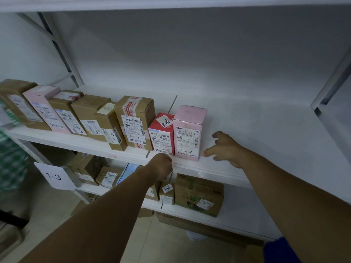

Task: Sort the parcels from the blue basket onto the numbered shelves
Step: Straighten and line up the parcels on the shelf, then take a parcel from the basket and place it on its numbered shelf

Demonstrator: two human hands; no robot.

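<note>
While my right hand (226, 149) spreads empty fingers just right of the pink parcel (189, 130) on the shelf (247, 120), left hand (161, 165) is curled at its near edge, grip unclear tbh.

wall (190, 54): white, plain, fills the upper view | floor (161, 243): pale beige tiles, low in view | checked cloth (11, 164): green and white, blurred, at left edge | dark object (11, 219): on the floor low left, too blurred to tell
</note>
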